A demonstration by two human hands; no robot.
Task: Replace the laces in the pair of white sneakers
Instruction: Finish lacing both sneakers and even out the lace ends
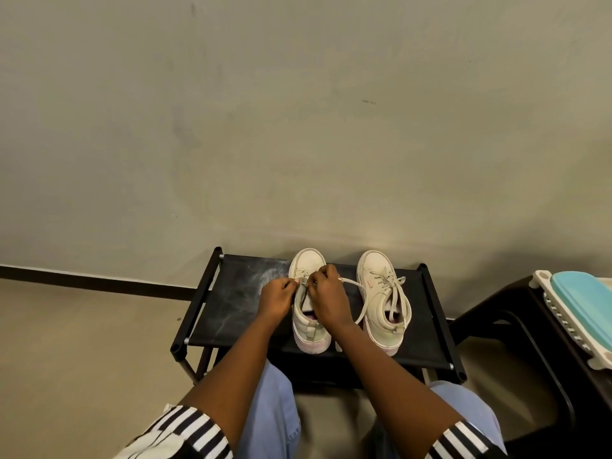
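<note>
step: lace point(352, 281) likely being threaded into sneaker point(308, 260) | pinched by fingers point(293, 282) of left hand point(276, 298) and right hand point(328, 296) | next: slack to be drawn through

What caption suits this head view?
Left hand and right hand pinch the lace of one white sneaker on a black rack.

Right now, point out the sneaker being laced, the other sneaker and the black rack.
sneaker being laced point(308, 260): head view, toe cap.
other sneaker point(376, 265): head view, toe cap.
black rack point(231, 293): head view, bare top.
</note>
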